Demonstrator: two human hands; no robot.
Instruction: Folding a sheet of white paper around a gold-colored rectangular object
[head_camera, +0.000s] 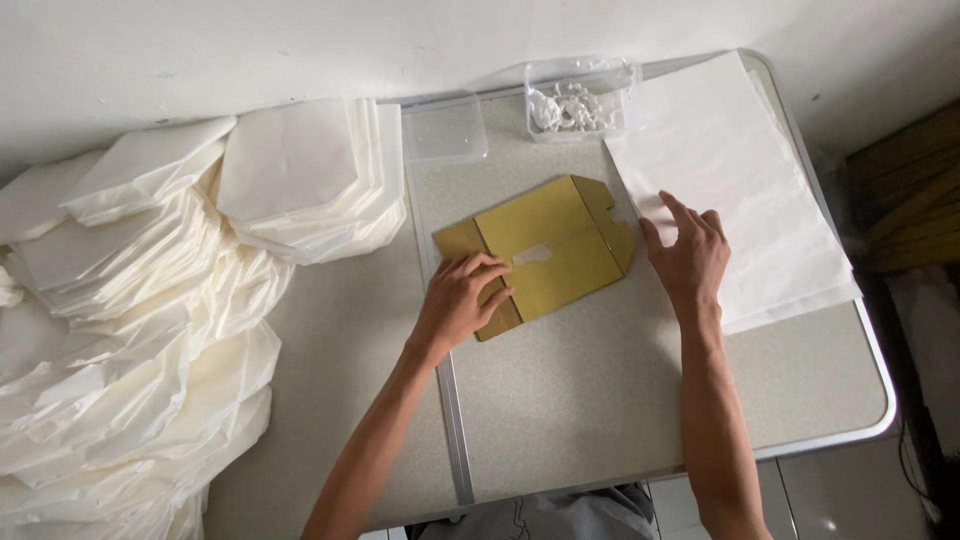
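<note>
left hand (462, 298) lay open, flat on the folded tan paper bag (540, 252) at centre frame | right hand (690, 255) rested open, fingers spread, on the white paper sheet stack (740, 180) at upper right

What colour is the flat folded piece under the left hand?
Mustard yellow, like cardboard; the head view shows it clearly.

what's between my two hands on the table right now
In the head view, the flat gold cardboard piece lies between them: left hand rests on it, right hand on the white paper stack.
</note>
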